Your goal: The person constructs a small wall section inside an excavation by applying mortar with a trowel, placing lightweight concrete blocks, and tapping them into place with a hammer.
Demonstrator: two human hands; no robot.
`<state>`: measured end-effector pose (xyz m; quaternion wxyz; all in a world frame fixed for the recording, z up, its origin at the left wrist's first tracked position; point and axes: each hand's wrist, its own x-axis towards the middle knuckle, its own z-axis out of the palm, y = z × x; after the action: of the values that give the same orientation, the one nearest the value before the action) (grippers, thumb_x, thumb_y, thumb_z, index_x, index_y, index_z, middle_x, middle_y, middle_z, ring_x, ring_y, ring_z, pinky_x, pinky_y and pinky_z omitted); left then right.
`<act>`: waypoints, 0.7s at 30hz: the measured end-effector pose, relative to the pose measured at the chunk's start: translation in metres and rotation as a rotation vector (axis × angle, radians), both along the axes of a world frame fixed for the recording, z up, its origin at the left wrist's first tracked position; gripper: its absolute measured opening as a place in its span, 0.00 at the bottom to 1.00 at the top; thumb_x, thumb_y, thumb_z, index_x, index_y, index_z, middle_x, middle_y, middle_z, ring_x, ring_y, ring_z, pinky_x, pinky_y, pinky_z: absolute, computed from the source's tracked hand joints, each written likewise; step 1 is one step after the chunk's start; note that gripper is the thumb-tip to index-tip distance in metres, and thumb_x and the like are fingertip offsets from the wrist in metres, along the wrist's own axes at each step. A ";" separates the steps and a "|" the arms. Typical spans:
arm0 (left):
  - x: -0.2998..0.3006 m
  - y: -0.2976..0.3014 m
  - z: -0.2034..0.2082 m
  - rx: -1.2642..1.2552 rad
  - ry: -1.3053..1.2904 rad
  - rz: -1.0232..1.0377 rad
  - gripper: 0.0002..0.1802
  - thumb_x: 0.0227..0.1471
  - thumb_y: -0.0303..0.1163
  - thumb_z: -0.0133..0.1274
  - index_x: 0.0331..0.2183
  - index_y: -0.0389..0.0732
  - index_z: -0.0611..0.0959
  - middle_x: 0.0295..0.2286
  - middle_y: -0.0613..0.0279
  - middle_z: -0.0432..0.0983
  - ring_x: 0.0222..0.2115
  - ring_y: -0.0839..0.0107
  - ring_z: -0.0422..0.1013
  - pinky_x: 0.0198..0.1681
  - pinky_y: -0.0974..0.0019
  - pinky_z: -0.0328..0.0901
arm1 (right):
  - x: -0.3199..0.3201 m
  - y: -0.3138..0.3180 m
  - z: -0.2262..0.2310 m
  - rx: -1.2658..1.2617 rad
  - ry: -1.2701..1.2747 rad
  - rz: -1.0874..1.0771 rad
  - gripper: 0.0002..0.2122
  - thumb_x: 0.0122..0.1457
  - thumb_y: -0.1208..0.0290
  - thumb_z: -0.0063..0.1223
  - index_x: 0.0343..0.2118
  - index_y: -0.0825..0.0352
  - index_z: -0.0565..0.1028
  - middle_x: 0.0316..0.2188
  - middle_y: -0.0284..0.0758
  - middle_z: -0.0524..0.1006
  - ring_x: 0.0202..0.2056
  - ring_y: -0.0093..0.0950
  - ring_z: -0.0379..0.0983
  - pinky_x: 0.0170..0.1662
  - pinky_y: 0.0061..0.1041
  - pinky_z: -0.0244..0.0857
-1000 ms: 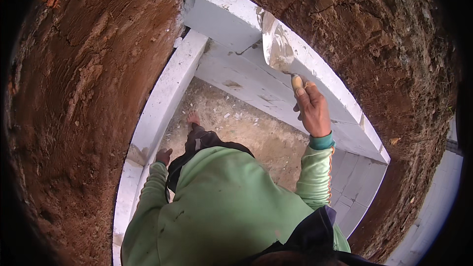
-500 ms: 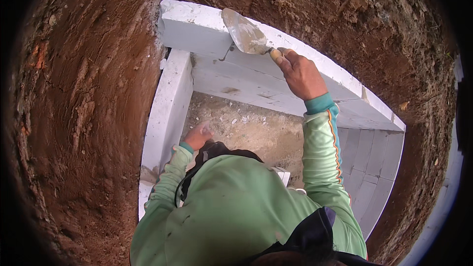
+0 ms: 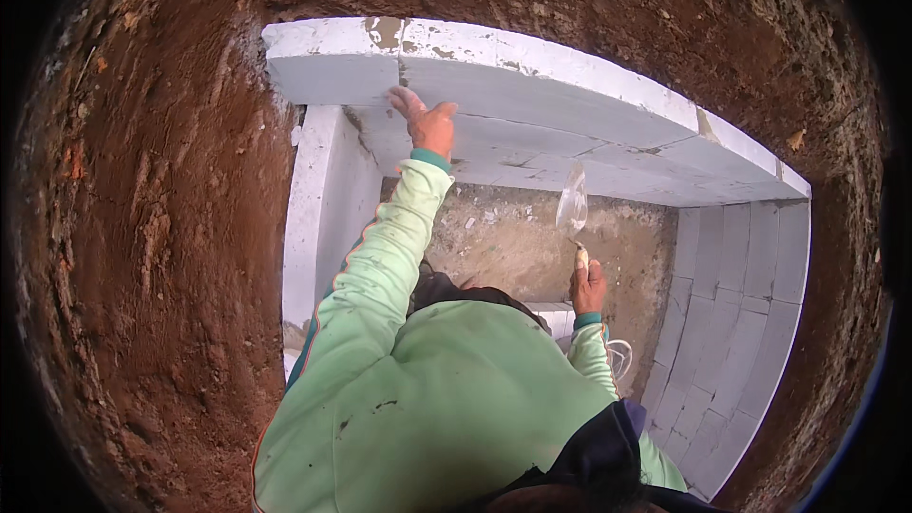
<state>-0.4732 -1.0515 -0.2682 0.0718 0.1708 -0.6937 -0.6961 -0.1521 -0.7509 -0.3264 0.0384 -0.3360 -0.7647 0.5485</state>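
My left hand (image 3: 426, 123) reaches up to the inner face of the white block wall (image 3: 532, 100), its fingertips at the joint beside the corner block (image 3: 332, 79). Its thumb stands apart from the fingers, and nothing shows in the hand. A patch of grey-brown mortar (image 3: 384, 32) lies on the wall's top near that joint. Lower and to the right, my right hand (image 3: 588, 287) is closed round the handle of a trowel (image 3: 573, 201). The trowel's blade points away from me, over the floor inside the walls.
A shorter white block wall (image 3: 309, 218) runs along the left. Another block wall (image 3: 727, 304) with mortared joints closes the right side. Reddish-brown earth (image 3: 152, 256) rises around the walls. White chips (image 3: 489, 216) lie on the dirt floor, and a pale looped cord (image 3: 619, 356) is near my right sleeve.
My right hand has drawn the trowel down and right from the wall top. My left hand has risen from low inside the walls to the block joint. The mortar patch on top now shows.
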 end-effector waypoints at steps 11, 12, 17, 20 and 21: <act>0.115 0.028 -0.033 0.218 -0.045 -0.581 0.42 0.60 0.31 0.55 0.70 0.34 0.55 0.69 0.48 0.55 0.69 0.58 0.54 0.70 0.60 0.48 | 0.291 0.040 -0.139 -0.121 -0.340 -0.867 0.11 0.58 0.66 0.56 0.33 0.70 0.70 0.17 0.37 0.71 0.15 0.32 0.70 0.15 0.36 0.62; 0.148 0.033 -0.050 0.137 -0.128 -0.757 0.39 0.62 0.33 0.55 0.69 0.35 0.59 0.68 0.49 0.56 0.69 0.60 0.54 0.69 0.62 0.50 | 0.302 0.033 -0.150 -0.087 -0.326 -0.973 0.12 0.56 0.67 0.58 0.34 0.70 0.70 0.17 0.37 0.71 0.13 0.31 0.68 0.13 0.34 0.58; 0.316 0.007 -0.150 -1.002 -0.660 -1.342 0.50 0.57 0.60 0.54 0.68 0.36 0.61 0.69 0.43 0.52 0.70 0.48 0.49 0.71 0.50 0.47 | 0.315 0.040 -0.163 -0.419 -0.462 -0.890 0.11 0.54 0.74 0.57 0.36 0.66 0.67 0.15 0.34 0.67 0.11 0.29 0.64 0.10 0.32 0.54; 0.379 -0.057 -0.193 -0.980 -0.861 -1.266 0.49 0.58 0.63 0.52 0.67 0.36 0.64 0.67 0.41 0.56 0.69 0.48 0.53 0.69 0.49 0.51 | 0.304 0.045 -0.153 -0.531 -0.427 -0.801 0.08 0.61 0.70 0.55 0.38 0.61 0.67 0.15 0.30 0.65 0.11 0.26 0.61 0.11 0.31 0.53; 0.385 -0.080 -0.198 -0.672 -0.882 -1.086 0.48 0.58 0.61 0.53 0.65 0.33 0.67 0.63 0.39 0.65 0.66 0.48 0.59 0.68 0.53 0.55 | 0.302 0.050 -0.153 -0.540 -0.400 -0.793 0.08 0.61 0.69 0.55 0.37 0.59 0.66 0.16 0.30 0.65 0.11 0.25 0.60 0.11 0.30 0.53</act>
<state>-0.0884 -1.1320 -0.4667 -0.5142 0.0372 -0.8184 -0.2536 0.1503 -0.7008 -0.4794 0.0084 -0.6962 -0.4020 0.5947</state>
